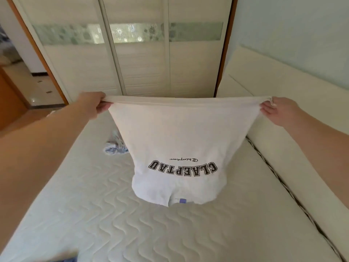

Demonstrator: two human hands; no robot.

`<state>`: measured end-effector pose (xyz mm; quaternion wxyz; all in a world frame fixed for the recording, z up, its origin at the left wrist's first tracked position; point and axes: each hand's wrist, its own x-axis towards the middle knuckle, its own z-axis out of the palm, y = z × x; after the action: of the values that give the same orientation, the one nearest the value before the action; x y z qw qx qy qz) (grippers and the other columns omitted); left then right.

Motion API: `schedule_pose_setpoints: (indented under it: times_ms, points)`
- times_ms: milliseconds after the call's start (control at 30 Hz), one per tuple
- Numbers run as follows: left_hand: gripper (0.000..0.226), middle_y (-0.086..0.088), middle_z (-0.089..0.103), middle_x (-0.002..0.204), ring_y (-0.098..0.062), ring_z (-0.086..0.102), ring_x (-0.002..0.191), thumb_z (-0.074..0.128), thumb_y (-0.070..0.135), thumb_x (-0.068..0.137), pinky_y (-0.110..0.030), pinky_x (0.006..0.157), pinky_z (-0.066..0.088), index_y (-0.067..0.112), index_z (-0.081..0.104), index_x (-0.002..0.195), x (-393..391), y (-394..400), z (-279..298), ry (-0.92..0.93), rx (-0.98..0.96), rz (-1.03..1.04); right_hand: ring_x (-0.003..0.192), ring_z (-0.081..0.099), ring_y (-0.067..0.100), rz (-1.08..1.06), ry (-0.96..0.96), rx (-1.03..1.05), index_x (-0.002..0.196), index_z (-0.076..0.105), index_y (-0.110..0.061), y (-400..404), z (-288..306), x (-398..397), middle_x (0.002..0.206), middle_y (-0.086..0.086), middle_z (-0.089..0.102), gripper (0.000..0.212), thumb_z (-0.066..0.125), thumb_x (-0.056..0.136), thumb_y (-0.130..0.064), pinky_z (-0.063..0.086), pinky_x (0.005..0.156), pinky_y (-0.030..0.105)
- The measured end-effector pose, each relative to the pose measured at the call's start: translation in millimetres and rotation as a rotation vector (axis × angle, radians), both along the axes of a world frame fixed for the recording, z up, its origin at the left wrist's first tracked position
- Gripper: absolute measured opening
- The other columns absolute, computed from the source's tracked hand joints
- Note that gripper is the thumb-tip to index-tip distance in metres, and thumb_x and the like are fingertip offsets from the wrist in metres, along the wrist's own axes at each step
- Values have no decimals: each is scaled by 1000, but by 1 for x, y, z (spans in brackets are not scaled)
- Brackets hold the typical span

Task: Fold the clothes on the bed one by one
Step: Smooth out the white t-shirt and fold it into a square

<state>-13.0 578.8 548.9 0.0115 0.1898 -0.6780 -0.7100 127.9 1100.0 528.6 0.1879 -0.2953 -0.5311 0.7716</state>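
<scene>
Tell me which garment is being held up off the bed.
The white shirt with black lettering, held by both hands; the blue-and-white garment lies crumpled on the mattress.

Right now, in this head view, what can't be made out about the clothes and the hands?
- Blue-and-white garment: mostly hidden behind the held white shirt; its type is unclear.
- Blue cloth: cut off by the bottom edge.
- Left hand and right hand: fingers partly tucked behind the shirt's hem.
- Shirt's sleeves: not visible, bunched beneath on the mattress.

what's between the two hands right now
In the head view, the stretched hem of the white t-shirt spans from the left hand to the right hand; both grip it above the mattress.
</scene>
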Motion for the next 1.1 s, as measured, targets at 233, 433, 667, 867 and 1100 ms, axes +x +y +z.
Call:
schedule_pose_setpoints:
  times_ms: [233,433,667,867,1100]
  points:
    - [10,-1,69,54,-7,67,51,49,17,101,-21,45,56,13,51,92,-45,-15,85,116,-63,27,109,62,16,145,236,-9,94,55,-13,9,83,-66,104,3,62,13,45,99,-6,50,99,33]
    - [15,-4,71,74,-6,67,47,58,26,99,-19,42,53,15,53,91,-23,-31,3,8,-3,75,98,65,19,184,59,29,102,55,-8,22,10,-63,110,8,63,4,53,100,-11,54,83,34]
    - [29,-11,63,92,-16,68,66,52,17,102,-23,58,59,0,52,125,80,-50,-235,-259,20,57,89,64,18,267,-399,-88,97,59,-7,7,-210,12,98,7,66,4,54,98,-8,60,79,32]
    - [29,-16,63,106,-19,62,83,46,12,104,-37,90,48,-2,52,128,202,-58,-412,-582,-32,7,76,64,15,200,-728,-143,95,57,-4,-25,-394,107,86,6,66,6,55,98,-9,47,93,33]
    - [28,-21,64,104,-20,64,81,53,15,102,-37,82,52,-4,54,121,326,-71,-541,-793,-120,101,57,47,26,196,-1121,261,111,62,14,-32,-534,228,67,13,52,35,57,98,-18,41,63,38]
